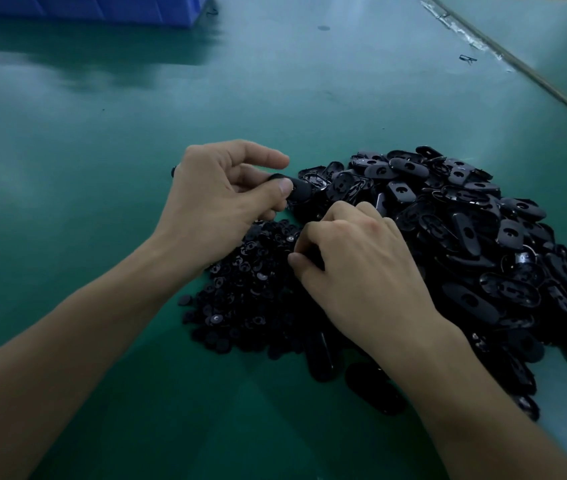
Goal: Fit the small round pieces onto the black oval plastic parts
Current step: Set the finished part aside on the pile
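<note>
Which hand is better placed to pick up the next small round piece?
Right. The right hand is down on the pile of small round pieces, fingers curled into it; the left hand is occupied, pinching a black oval part.

Pretty dim, bluish cast overall. Soft overhead glare smears across the green table [109, 140], far edges look soft and bent, black pieces lose detail in shadow.

A green table [102, 168] bears heaped oval parts [465, 220], small round pieces [240, 289] — and a blue bin [84, 6].
</note>
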Demonstrator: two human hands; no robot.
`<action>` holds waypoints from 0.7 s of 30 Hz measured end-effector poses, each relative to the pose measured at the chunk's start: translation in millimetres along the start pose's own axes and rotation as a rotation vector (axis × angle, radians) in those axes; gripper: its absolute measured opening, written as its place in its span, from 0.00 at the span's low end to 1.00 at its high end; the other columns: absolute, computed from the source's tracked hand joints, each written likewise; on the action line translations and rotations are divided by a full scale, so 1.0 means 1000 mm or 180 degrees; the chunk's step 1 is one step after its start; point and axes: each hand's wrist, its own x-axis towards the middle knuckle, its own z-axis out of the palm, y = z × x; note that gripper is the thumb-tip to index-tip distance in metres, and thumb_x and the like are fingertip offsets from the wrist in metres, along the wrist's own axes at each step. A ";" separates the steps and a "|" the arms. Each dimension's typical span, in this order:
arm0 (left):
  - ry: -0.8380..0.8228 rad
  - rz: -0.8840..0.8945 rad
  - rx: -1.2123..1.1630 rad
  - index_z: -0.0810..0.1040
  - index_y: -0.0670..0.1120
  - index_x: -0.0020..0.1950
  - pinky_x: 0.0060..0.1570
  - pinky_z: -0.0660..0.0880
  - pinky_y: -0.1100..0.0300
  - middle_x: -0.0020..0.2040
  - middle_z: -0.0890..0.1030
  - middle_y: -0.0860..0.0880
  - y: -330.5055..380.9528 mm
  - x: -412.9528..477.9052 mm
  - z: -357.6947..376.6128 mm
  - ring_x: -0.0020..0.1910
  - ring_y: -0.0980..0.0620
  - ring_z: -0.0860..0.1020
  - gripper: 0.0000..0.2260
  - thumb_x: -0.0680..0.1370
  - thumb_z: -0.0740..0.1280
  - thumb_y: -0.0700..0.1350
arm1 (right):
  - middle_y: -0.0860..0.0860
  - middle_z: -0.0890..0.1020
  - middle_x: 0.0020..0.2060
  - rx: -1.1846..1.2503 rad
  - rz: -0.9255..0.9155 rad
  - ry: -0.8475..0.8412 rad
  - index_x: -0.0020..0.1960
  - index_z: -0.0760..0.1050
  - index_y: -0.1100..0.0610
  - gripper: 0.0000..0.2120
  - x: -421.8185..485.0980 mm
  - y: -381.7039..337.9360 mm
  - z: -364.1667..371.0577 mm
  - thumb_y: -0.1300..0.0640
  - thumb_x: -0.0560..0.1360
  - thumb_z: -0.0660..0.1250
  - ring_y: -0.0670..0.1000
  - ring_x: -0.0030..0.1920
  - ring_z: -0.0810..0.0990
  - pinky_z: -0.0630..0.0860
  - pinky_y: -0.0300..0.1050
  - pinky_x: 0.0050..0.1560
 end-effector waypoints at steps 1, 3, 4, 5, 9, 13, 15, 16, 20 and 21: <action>0.0013 -0.0010 -0.0003 0.82 0.47 0.48 0.38 0.81 0.62 0.35 0.85 0.49 0.000 0.000 0.000 0.37 0.48 0.85 0.07 0.75 0.74 0.36 | 0.47 0.74 0.47 0.0047 -0.0024 0.0008 0.51 0.81 0.49 0.10 0.000 0.000 -0.001 0.45 0.79 0.65 0.51 0.51 0.70 0.63 0.45 0.51; 0.0050 -0.0017 0.0007 0.83 0.46 0.47 0.38 0.81 0.62 0.35 0.85 0.49 0.000 0.001 -0.001 0.37 0.49 0.85 0.06 0.74 0.74 0.36 | 0.46 0.74 0.48 0.0085 -0.0101 -0.0007 0.51 0.81 0.49 0.09 0.000 0.000 -0.001 0.46 0.79 0.65 0.50 0.51 0.69 0.63 0.45 0.50; 0.0067 -0.0024 0.0009 0.83 0.46 0.46 0.38 0.81 0.62 0.35 0.85 0.49 0.001 0.002 -0.001 0.37 0.49 0.85 0.06 0.74 0.74 0.36 | 0.46 0.75 0.48 0.0084 -0.0141 -0.0028 0.51 0.80 0.49 0.09 0.000 0.000 -0.001 0.46 0.80 0.64 0.50 0.51 0.69 0.64 0.45 0.51; 0.0083 -0.0032 0.0012 0.83 0.46 0.46 0.38 0.81 0.62 0.35 0.85 0.49 0.001 0.002 -0.001 0.37 0.49 0.85 0.06 0.74 0.74 0.36 | 0.46 0.75 0.48 0.0094 -0.0172 -0.0037 0.51 0.80 0.50 0.09 0.000 0.001 -0.001 0.46 0.81 0.64 0.50 0.50 0.70 0.65 0.45 0.51; 0.0124 -0.0047 0.0043 0.83 0.46 0.46 0.39 0.81 0.61 0.35 0.85 0.49 0.001 0.002 -0.001 0.37 0.48 0.85 0.06 0.74 0.74 0.36 | 0.47 0.76 0.47 0.0263 -0.0228 0.0012 0.51 0.77 0.51 0.09 0.001 0.001 -0.005 0.48 0.82 0.61 0.51 0.49 0.72 0.69 0.48 0.54; 0.0140 -0.0059 0.0040 0.83 0.47 0.45 0.41 0.83 0.58 0.36 0.85 0.48 0.001 0.001 -0.002 0.38 0.45 0.85 0.06 0.74 0.74 0.35 | 0.45 0.76 0.37 0.0641 -0.0227 0.0113 0.47 0.70 0.51 0.07 0.000 0.002 -0.010 0.51 0.83 0.60 0.51 0.40 0.74 0.69 0.47 0.43; 0.0142 -0.0072 0.0025 0.83 0.47 0.45 0.41 0.83 0.57 0.36 0.85 0.48 0.001 0.001 -0.002 0.38 0.45 0.85 0.07 0.74 0.74 0.35 | 0.44 0.72 0.31 0.1030 -0.0110 0.0123 0.44 0.67 0.52 0.09 0.001 0.004 -0.011 0.52 0.82 0.60 0.50 0.31 0.72 0.67 0.47 0.33; 0.0139 -0.0086 0.0014 0.83 0.47 0.45 0.41 0.83 0.57 0.36 0.85 0.48 0.001 0.001 -0.002 0.38 0.45 0.85 0.07 0.74 0.74 0.35 | 0.45 0.72 0.30 0.1203 -0.0069 0.0146 0.43 0.66 0.52 0.09 0.001 0.005 -0.011 0.53 0.82 0.60 0.49 0.29 0.71 0.67 0.47 0.31; 0.0091 -0.0139 -0.0065 0.83 0.46 0.45 0.39 0.82 0.60 0.36 0.85 0.47 0.002 0.001 -0.001 0.38 0.46 0.85 0.07 0.74 0.74 0.34 | 0.48 0.76 0.29 0.1539 -0.0033 0.0422 0.43 0.70 0.53 0.08 0.003 0.008 -0.009 0.56 0.79 0.65 0.49 0.29 0.73 0.72 0.49 0.32; 0.0071 -0.0158 -0.0088 0.83 0.46 0.45 0.39 0.81 0.61 0.36 0.85 0.47 0.002 0.000 0.000 0.37 0.47 0.85 0.07 0.74 0.74 0.34 | 0.47 0.77 0.30 0.1605 -0.0039 0.0436 0.44 0.73 0.52 0.05 0.003 0.009 -0.008 0.57 0.79 0.66 0.49 0.31 0.75 0.73 0.47 0.33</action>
